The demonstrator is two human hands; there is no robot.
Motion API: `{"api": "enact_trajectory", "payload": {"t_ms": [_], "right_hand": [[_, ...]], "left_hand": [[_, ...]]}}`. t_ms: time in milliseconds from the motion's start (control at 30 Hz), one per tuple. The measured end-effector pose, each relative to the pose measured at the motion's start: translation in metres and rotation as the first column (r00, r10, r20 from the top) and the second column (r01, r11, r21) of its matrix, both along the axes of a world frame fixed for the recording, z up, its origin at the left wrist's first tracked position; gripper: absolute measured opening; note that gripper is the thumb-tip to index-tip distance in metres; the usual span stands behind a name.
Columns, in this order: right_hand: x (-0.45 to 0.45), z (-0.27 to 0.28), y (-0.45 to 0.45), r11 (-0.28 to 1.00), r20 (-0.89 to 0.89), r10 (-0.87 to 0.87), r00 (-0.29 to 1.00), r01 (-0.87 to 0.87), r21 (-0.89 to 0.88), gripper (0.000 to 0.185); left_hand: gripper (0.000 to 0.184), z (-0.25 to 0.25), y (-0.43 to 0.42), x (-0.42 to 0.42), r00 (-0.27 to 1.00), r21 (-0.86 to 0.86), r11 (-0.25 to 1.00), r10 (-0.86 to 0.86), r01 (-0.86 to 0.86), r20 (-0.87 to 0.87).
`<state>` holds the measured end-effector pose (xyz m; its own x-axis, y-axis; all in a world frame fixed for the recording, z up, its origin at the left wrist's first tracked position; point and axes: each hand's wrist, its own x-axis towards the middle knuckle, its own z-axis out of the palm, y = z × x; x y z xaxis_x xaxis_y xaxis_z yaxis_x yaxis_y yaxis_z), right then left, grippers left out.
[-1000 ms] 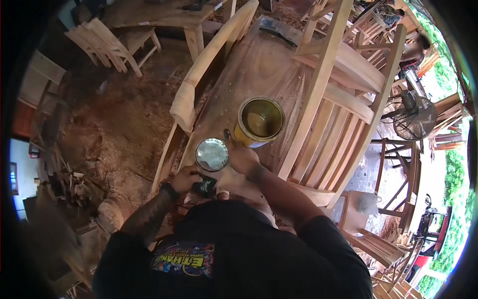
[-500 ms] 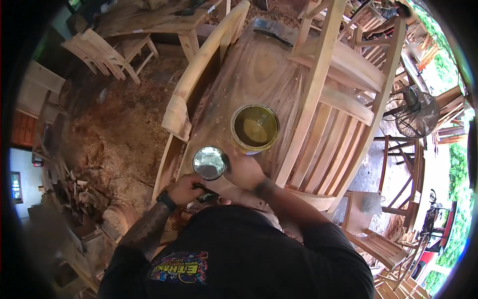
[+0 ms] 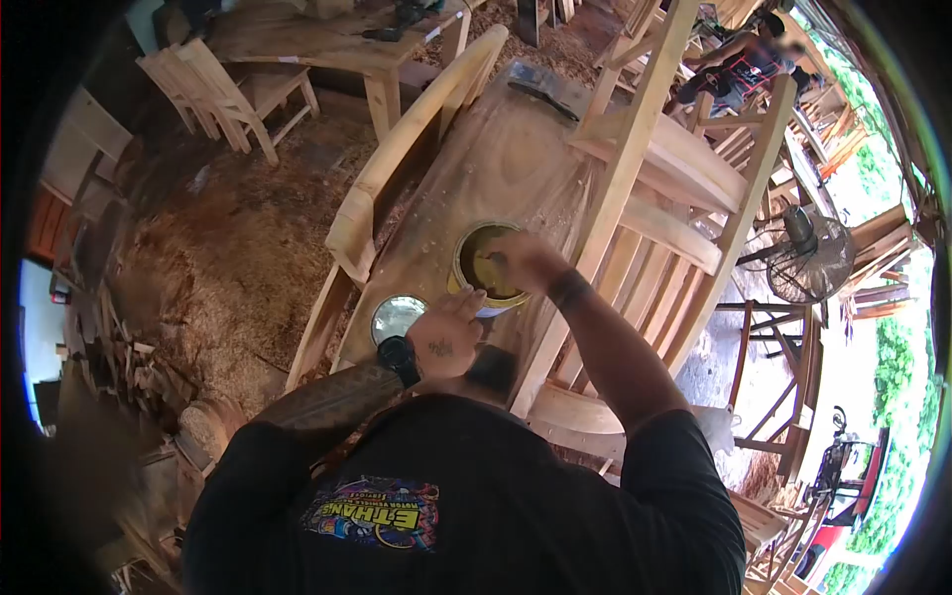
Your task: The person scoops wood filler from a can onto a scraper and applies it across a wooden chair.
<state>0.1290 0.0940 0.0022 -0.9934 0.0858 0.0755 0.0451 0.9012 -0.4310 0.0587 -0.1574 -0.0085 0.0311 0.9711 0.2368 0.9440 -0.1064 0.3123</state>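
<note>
A round metal can [image 3: 459, 266] with yellow-brown contents stands on a wooden bench seat [image 3: 526, 149]. My right hand [image 3: 531, 261] reaches over its rim from the right, fingers curled down inside the opening; whatever they hold is hidden. Against the near side of the can, my left hand [image 3: 446, 335] rests with its fingers on the rim, gripping it. Just left of that hand lies a round, shiny silver lid or shallow tin [image 3: 399, 317], partly covered by the wrist. A dark patch or object [image 3: 493, 370] shows below the left hand, too unclear to name.
The bench's curved armrest [image 3: 372, 188] runs along the left, its slatted back [image 3: 635, 268] along the right. A dark flat tool [image 3: 542, 97] lies at the seat's far end. Beyond are wooden chairs [image 3: 223, 99], a table [image 3: 297, 45], a fan [image 3: 808, 256] and people [image 3: 749, 69].
My right hand has moved from beside the silver round piece up into the can's opening. My left hand has shifted rightward from below that piece to the can's near rim. The view has shifted slightly.
</note>
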Motion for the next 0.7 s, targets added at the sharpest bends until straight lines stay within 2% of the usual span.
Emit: {"api": "enact_trajectory", "payload": {"t_ms": [67, 167, 267, 367, 467, 500, 600, 700], "right_hand": [[-0.013, -0.013, -0.005, 0.990, 0.148, -0.063, 0.987, 0.043, 0.134, 0.026], [-0.025, -0.017, -0.014, 0.978, 0.319, -0.102, 0.942, 0.036, 0.206, 0.030], [-0.031, -0.029, -0.015, 0.987, 0.304, -0.036, 0.952, -0.014, 0.159, 0.033], [-0.029, -0.038, 0.003, 0.999, 0.257, -0.042, 0.966, 0.039, 0.017, 0.035], [-0.017, -0.016, -0.006, 0.995, 0.091, -0.076, 0.993, 0.081, -0.051, 0.036], [-0.012, -0.003, -0.009, 0.988, 0.101, -0.121, 0.987, 0.130, -0.079, 0.036], [0.014, 0.036, -0.019, 0.944, 0.112, -0.252, 0.961, 0.269, -0.189, 0.034], [0.044, 0.059, -0.019, 0.879, 0.044, -0.370, 0.928, 0.365, -0.306, 0.032]], "left_hand": [[0.026, 0.003, -0.003, 0.003, 1.000, -0.030, 1.000, -0.001, 0.001, -0.009], [0.025, 0.002, -0.003, 0.003, 1.000, -0.044, 0.999, -0.005, 0.006, 0.019], [0.022, -0.001, -0.004, -0.004, 0.996, -0.071, 0.997, -0.013, 0.019, 0.084], [0.021, -0.011, -0.005, -0.005, 0.991, -0.057, 0.998, -0.022, 0.030, 0.133], [0.020, -0.011, -0.007, -0.007, 0.986, -0.062, 0.998, -0.022, 0.033, 0.167], [0.020, -0.012, -0.007, -0.007, 0.983, -0.070, 0.997, -0.021, 0.034, 0.181], [0.017, -0.041, -0.006, -0.007, 0.969, 0.060, 0.998, -0.043, 0.029, 0.245], [0.014, -0.030, -0.006, -0.010, 0.956, 0.059, 0.998, -0.049, 0.033, 0.290]]}}
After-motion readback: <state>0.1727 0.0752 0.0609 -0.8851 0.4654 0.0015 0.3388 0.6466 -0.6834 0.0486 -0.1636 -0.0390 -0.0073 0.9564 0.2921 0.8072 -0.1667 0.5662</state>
